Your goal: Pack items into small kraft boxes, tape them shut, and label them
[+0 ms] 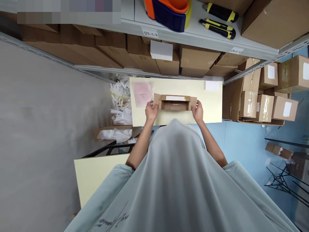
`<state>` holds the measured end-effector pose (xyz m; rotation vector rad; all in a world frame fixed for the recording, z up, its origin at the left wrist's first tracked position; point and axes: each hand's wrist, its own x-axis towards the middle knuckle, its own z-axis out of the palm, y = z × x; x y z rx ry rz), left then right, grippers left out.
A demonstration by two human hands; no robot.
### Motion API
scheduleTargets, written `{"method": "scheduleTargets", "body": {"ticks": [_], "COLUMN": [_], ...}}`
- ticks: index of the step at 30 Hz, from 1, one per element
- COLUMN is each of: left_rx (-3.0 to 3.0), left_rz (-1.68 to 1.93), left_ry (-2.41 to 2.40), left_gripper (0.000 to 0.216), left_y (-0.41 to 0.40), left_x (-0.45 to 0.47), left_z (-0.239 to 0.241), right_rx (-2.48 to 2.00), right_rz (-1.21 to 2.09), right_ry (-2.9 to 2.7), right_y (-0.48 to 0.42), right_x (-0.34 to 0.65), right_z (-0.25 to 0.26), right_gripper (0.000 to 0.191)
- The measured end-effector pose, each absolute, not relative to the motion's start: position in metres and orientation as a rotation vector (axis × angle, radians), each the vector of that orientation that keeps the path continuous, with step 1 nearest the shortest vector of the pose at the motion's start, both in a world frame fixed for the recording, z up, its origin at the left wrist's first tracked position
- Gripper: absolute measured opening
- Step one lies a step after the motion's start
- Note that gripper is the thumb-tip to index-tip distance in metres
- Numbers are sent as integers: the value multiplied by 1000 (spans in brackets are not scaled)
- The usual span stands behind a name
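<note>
A small open cardboard box [175, 106] sits on the pale yellow table [173, 120], its side flaps spread outward and its inside showing bare cardboard. A white label [175, 98] runs along its far edge. My left hand [151, 111] pinches the left flap [157, 97] between thumb and fingers. On the other side, my right hand [197, 111] grips the right flap [193, 101] in the same way. Left of the box, close to my left hand, lies a clear plastic bag with a pink sheet [142, 93].
A white paper [211, 85] lies at the table's far right corner. Beyond stands a shelf [193, 37] with cartons, a tape dispenser [169, 14] and utility knives [218, 27]. White scraps [120, 96] are heaped at left; stacked cartons [248, 103] stand at right.
</note>
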<state>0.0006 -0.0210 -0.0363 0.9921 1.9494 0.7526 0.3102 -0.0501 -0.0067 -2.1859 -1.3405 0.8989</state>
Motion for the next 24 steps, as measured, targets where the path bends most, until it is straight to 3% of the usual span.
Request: {"method": "scheduleTargets", "body": {"ticks": [3, 6, 11, 15, 18, 24], "left_rx": [1429, 1696, 1832, 1805, 1761, 1674], "left_rz": [751, 651, 436, 361, 391, 485], "left_ry": [1970, 1707, 1385, 1316, 1369, 1335], "left_gripper": [18, 10, 53, 33, 16, 19], "left_y": [-19, -19, -21, -28, -29, -23], "left_x": [-5, -7, -11, -10, -6, -1], "left_z": [-33, -30, -37, -45, -46, -39], "right_rx": [-2148, -1945, -1856, -1989, -2109, -2184], "right_rz": [686, 761, 770, 780, 731, 692], "right_ry": [-1728, -2030, -2252, -2398, -2474, -2370], "right_y": [-38, -23, 7, 37, 54, 66], "right_x": [312, 310, 308, 302, 293, 291], "right_z": [3, 10, 15, 20, 21, 13], "right_gripper": [30, 34, 62, 76, 63, 53]}}
